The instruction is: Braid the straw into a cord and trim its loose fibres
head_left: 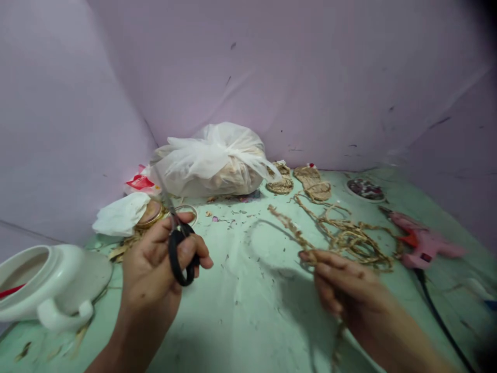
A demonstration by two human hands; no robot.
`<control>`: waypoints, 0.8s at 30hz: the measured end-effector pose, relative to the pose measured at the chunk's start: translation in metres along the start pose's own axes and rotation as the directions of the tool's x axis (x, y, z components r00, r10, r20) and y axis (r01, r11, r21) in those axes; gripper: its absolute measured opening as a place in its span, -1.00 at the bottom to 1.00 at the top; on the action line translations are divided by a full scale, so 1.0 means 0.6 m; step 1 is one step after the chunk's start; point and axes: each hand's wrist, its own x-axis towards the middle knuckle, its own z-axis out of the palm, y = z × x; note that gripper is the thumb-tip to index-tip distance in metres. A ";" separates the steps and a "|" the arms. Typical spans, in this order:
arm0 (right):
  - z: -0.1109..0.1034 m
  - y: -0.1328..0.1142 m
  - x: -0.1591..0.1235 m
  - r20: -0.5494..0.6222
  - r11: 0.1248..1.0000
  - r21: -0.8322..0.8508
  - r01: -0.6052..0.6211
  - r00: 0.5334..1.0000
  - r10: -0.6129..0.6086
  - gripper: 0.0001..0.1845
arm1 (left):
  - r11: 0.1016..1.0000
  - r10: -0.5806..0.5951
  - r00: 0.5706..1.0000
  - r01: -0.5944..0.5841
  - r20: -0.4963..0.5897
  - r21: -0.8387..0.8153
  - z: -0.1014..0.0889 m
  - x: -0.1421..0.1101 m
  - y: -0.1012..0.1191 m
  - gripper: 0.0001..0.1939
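Note:
A pair of scissors (181,252) with black handles is held in my left hand (155,264), blades pointing up and away. My right hand (345,282) pinches a braided straw rope (289,226) between thumb and fingers. The rope's frayed end sticks out to the upper left, and another length hangs below the hand. Beyond it, a loose coil of the same rope (351,238) lies on the table. The two hands are apart, with bare green surface between them.
A tied white plastic bag (217,160) sits against the wall. Woven sole-shaped pieces (312,184) lie beside it. On the right are a pink glue gun (423,241) with a black cord and a round dish (365,190). A white ceramic pot (64,274) lies tipped at left.

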 end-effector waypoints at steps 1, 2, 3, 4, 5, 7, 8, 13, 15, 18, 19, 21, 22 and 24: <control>0.005 0.009 0.003 0.017 0.999 0.016 -0.048 0.999 0.048 -0.75 | 0.998 -0.051 0.997 0.049 0.055 0.040 0.004 -0.002 -0.010 -0.65; 0.008 0.017 0.007 0.026 0.997 0.034 -0.070 0.997 0.069 -0.76 | 0.992 -0.104 0.988 0.096 0.111 0.078 0.009 -0.005 -0.021 -0.66; 0.011 0.023 0.010 0.015 0.996 0.048 -0.077 0.997 0.076 -0.77 | 0.985 -0.142 0.977 0.124 0.159 0.119 0.014 -0.011 -0.031 -0.66; 0.012 0.029 0.013 0.013 0.995 0.061 -0.075 0.997 0.074 -0.78 | 0.978 -0.157 0.966 0.124 0.203 0.169 0.021 -0.018 -0.042 -0.67; 0.013 0.033 0.016 0.015 0.996 0.072 -0.059 0.998 0.058 -0.79 | 0.968 -0.151 0.956 0.092 0.251 0.232 0.027 -0.026 -0.052 -0.68; 0.012 0.037 0.017 0.023 0.998 0.067 -0.003 1.000 0.001 -0.80 | 0.913 -0.100 0.919 -0.067 0.382 0.401 0.037 -0.043 -0.070 -0.69; 0.012 0.039 0.016 0.021 0.998 0.061 0.019 1.000 -0.020 -0.80 | 0.851 -0.061 0.893 -0.186 0.446 0.490 0.041 -0.051 -0.077 -0.69; 0.019 0.044 0.003 0.025 0.992 0.029 0.121 0.992 -0.122 -0.81 | 0.227 0.159 0.777 -0.629 0.609 0.743 0.049 -0.080 -0.088 -0.62; 0.021 0.047 -0.001 0.036 0.988 0.008 0.156 0.987 -0.156 -0.83 | 0.047 0.203 0.766 -0.629 0.609 0.776 0.053 -0.087 -0.088 -0.58; 0.021 0.054 -0.004 0.026 0.969 -0.035 0.243 0.970 -0.242 -0.84 | -0.066 0.230 0.761 -0.609 0.606 0.790 0.059 -0.094 -0.093 -0.56; 0.019 0.057 -0.004 0.026 0.960 -0.050 0.277 0.961 -0.276 -0.84 | -0.082 0.226 0.758 -0.611 0.612 0.787 0.060 -0.095 -0.096 -0.55; 0.017 0.063 -0.003 0.039 0.939 -0.080 0.335 0.942 -0.332 -0.86 | -0.097 0.210 0.749 -0.623 0.628 0.776 0.061 -0.095 -0.100 -0.55; 0.015 0.065 -0.003 0.049 0.928 -0.092 0.361 0.932 -0.358 -0.88 | -0.097 0.202 0.746 -0.629 0.634 0.771 0.062 -0.096 -0.102 -0.55; 0.013 0.069 -0.001 0.069 0.906 -0.110 0.409 0.913 -0.403 -0.90 | -0.086 0.186 0.745 -0.638 0.641 0.765 0.062 -0.095 -0.104 -0.56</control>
